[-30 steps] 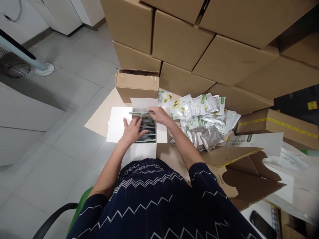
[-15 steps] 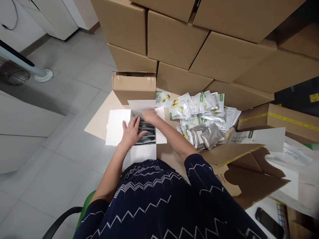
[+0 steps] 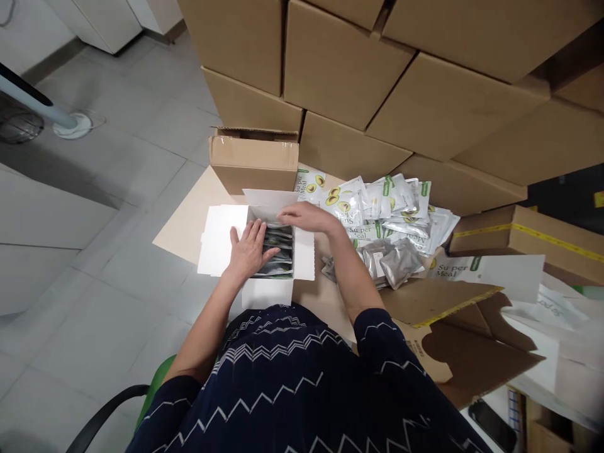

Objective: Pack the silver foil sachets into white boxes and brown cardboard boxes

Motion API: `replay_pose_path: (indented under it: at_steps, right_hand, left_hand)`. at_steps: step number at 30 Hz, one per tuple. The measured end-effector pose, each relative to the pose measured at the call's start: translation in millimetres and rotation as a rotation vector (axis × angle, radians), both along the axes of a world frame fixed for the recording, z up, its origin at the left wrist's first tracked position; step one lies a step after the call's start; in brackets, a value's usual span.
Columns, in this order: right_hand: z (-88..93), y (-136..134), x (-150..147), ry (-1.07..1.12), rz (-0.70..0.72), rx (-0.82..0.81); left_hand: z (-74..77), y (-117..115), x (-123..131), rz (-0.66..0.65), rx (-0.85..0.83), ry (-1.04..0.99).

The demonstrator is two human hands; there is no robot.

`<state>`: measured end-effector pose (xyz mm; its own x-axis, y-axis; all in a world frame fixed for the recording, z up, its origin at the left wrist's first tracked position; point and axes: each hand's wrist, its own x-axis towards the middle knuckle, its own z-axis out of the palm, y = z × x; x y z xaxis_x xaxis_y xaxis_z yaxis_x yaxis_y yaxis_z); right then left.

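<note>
A white carton [image 3: 221, 242] stands with its flaps folded out, and a row of dark-edged sachets [image 3: 279, 253] is packed inside. Spread across the left side of these sachets, my left hand [image 3: 248, 250] is open, its thumb pointing right over them. My right hand [image 3: 307, 217] hovers at the carton's back right corner, fingers stretched to the left over the opening; nothing shows in it, though its fingertips partly hide the corner. To the right lie plain silver pouches [image 3: 401, 261] and a heap of white avocado-print packets [image 3: 396, 195].
A small brown box [image 3: 255, 157] stands behind the carton. Large cardboard boxes [image 3: 344, 69] are stacked beyond it. On the right are an opened brown box [image 3: 476, 340], a printed white sheet [image 3: 495, 270] and a phone [image 3: 493, 425]. A green chair [image 3: 158, 384] is below.
My right hand has lifted out of the carton and shifted right to its back corner. My left hand stays on the sachets. The view has shifted slightly.
</note>
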<state>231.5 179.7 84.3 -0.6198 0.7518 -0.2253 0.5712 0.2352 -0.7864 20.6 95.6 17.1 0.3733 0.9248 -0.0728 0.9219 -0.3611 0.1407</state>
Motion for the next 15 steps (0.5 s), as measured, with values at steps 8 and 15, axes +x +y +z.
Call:
replay_pose_path:
  at_steps: [8, 15]
  right_hand:
    - [-96.3, 84, 74, 0.157, -1.026, 0.1]
    - [-175.5, 114, 52, -0.526, -0.948, -0.007]
  left_hand:
    - [-2.5, -1, 0, 0.001, 0.005, -0.017]
    - [-6.5, -3, -1, 0.006, 0.001, 0.005]
